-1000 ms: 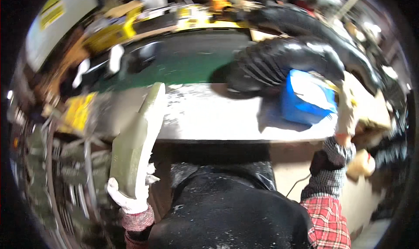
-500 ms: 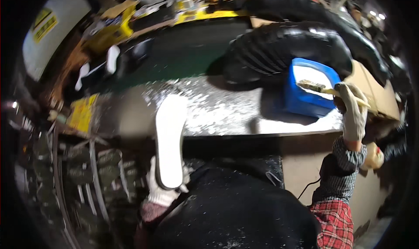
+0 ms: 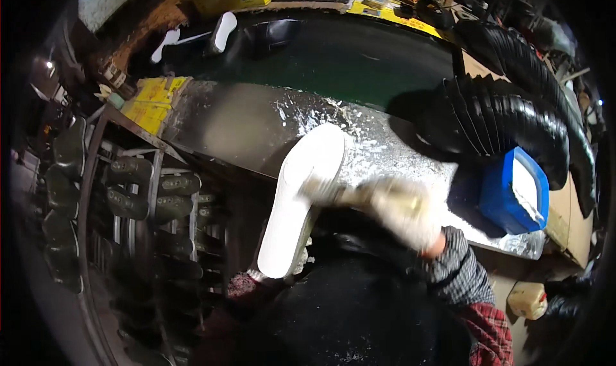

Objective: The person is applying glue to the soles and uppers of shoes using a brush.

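Observation:
A long white shoe sole (image 3: 282,215), wide at its far end, slants over the bench's front edge with its white face up. My left hand (image 3: 305,257), in a pale glove, grips it from below at the near end; only the fingers at its right side and the wrist show. My gloved right hand (image 3: 407,213) is closed round the handle of a brush (image 3: 319,190), blurred by motion. The brush's bristles lie against the middle of the sole. To the right stands a blue tub (image 3: 497,196) holding white matter, with its inner wall coated white.
White-splashed bench (image 3: 231,122) ahead. Ribbed black stacks (image 3: 510,119) lie at the right, beside a cardboard box (image 3: 571,218). Two white-faced soles (image 3: 222,32) lie at the far left. A metal rack (image 3: 154,192) with several dark shoe-shaped pieces stands left. A yellowish jug (image 3: 527,300) sits lower right.
My right hand has carried the brush left from the blue tub onto the sole. The view has shifted, so the bench and tub appear turned and further right.

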A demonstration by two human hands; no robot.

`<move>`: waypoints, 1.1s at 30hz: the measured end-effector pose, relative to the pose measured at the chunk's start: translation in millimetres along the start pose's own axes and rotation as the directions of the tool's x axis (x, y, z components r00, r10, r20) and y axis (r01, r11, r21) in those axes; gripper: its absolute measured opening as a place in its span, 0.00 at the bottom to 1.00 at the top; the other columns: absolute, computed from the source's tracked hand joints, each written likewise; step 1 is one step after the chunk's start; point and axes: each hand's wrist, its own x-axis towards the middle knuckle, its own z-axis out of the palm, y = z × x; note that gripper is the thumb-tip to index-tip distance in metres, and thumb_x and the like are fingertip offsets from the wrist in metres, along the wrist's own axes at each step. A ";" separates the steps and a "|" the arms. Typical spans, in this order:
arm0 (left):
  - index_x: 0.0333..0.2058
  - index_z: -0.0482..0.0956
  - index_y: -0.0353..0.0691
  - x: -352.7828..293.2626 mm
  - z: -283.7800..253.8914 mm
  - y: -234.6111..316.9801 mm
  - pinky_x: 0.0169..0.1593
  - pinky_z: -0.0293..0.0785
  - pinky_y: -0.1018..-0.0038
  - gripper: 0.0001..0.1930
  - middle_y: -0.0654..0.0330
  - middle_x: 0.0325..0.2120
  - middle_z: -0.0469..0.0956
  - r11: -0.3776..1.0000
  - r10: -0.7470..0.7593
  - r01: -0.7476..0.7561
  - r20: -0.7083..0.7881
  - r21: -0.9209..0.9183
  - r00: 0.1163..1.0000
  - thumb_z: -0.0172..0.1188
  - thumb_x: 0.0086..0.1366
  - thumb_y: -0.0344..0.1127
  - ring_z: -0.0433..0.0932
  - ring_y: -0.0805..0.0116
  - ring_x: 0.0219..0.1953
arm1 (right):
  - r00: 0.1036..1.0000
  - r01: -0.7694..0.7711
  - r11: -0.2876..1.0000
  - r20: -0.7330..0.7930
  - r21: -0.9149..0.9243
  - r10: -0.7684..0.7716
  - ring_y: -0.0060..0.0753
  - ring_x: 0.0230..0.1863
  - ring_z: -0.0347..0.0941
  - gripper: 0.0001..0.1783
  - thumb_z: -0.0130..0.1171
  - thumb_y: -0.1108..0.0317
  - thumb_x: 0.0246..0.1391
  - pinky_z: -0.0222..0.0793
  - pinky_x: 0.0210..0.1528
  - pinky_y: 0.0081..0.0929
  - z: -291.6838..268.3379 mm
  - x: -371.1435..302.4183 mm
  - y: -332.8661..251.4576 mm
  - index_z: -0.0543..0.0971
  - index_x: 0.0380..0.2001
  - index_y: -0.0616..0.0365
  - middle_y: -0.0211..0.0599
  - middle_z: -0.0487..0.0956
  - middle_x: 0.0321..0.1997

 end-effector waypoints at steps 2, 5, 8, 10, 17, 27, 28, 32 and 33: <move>0.63 0.61 0.32 3.2 -0.1 -1.2 0.51 0.77 0.54 0.32 0.43 0.56 0.69 0.683 0.401 -0.146 -0.201 0.716 0.894 0.42 0.73 0.54 0.75 0.48 0.52 | 0.936 0.286 0.927 0.279 -0.241 -0.217 0.33 0.35 0.82 0.10 0.66 0.62 0.55 0.78 0.39 0.29 1.8 2.6 -18.8 0.83 0.34 0.58 0.42 0.84 0.34; 0.65 0.59 0.39 2.3 -26.2 10.8 0.54 0.74 0.48 0.31 0.42 0.58 0.68 0.849 -0.033 0.158 0.247 -0.504 0.968 0.41 0.73 0.54 0.73 0.46 0.55 | 0.963 -0.094 0.992 -0.259 -0.084 0.069 0.20 0.26 0.75 0.11 0.56 0.65 0.63 0.72 0.29 0.19 -10.6 56.7 -15.4 0.80 0.36 0.63 0.32 0.81 0.28; 0.65 0.60 0.40 4.7 -22.9 10.0 0.53 0.72 0.43 0.34 0.38 0.58 0.67 0.803 -0.008 0.100 0.158 -0.587 0.987 0.40 0.71 0.60 0.72 0.42 0.56 | 0.990 -0.042 0.996 -0.136 -0.077 0.031 0.18 0.28 0.75 0.11 0.59 0.65 0.61 0.72 0.31 0.17 -12.8 81.0 -8.6 0.81 0.35 0.65 0.32 0.82 0.29; 0.64 0.61 0.39 11.9 -31.5 11.4 0.53 0.73 0.44 0.35 0.42 0.57 0.69 0.933 0.025 0.128 0.415 -0.337 0.909 0.39 0.71 0.62 0.72 0.41 0.55 | 0.973 0.168 0.982 0.172 -0.081 -0.152 0.23 0.28 0.77 0.09 0.62 0.65 0.58 0.73 0.33 0.22 17.1 58.0 -29.8 0.82 0.33 0.61 0.34 0.81 0.27; 0.61 0.63 0.36 6.2 -8.5 17.5 0.31 0.85 0.58 0.36 0.44 0.52 0.72 0.932 0.015 -0.004 0.026 -0.362 1.000 0.40 0.70 0.63 0.82 0.49 0.38 | 0.966 -0.136 0.880 0.260 0.455 0.015 0.28 0.33 0.79 0.09 0.62 0.67 0.57 0.75 0.38 0.24 38.2 13.2 -37.5 0.81 0.38 0.62 0.35 0.83 0.35; 0.58 0.67 0.36 8.1 13.3 14.9 0.19 0.81 0.65 0.34 0.44 0.44 0.79 0.950 -0.024 -0.083 -0.333 -0.303 0.943 0.39 0.71 0.62 0.83 0.49 0.32 | 0.972 -0.047 0.974 0.234 0.222 -0.007 0.31 0.43 0.80 0.12 0.62 0.73 0.56 0.77 0.45 0.20 17.8 -35.0 -43.3 0.78 0.43 0.67 0.47 0.82 0.43; 0.59 0.67 0.36 -1.3 23.9 16.7 0.20 0.81 0.63 0.34 0.44 0.45 0.78 0.994 0.101 -0.109 -0.412 0.004 0.906 0.38 0.71 0.62 0.83 0.48 0.33 | 0.936 -0.018 0.996 0.353 0.084 -0.013 0.32 0.42 0.80 0.13 0.64 0.71 0.55 0.77 0.45 0.25 22.3 -27.2 -42.6 0.80 0.42 0.67 0.46 0.82 0.42; 0.60 0.66 0.39 -10.8 12.0 23.0 0.43 0.78 0.43 0.33 0.45 0.45 0.78 0.962 0.024 -0.026 -0.012 -0.271 1.000 0.37 0.72 0.62 0.81 0.45 0.34 | 0.987 -0.156 0.986 0.052 0.056 0.153 0.26 0.33 0.77 0.17 0.60 0.61 0.59 0.75 0.39 0.23 -25.5 5.7 7.1 0.79 0.42 0.66 0.39 0.82 0.38; 0.61 0.66 0.40 0.8 7.0 20.4 0.45 0.76 0.41 0.33 0.44 0.45 0.78 0.955 -0.017 -0.009 -0.085 -0.298 0.996 0.37 0.72 0.61 0.81 0.44 0.35 | 0.963 -0.213 0.976 -0.154 0.054 0.219 0.25 0.35 0.77 0.16 0.59 0.61 0.61 0.74 0.40 0.23 -45.5 6.6 15.4 0.78 0.43 0.66 0.38 0.82 0.38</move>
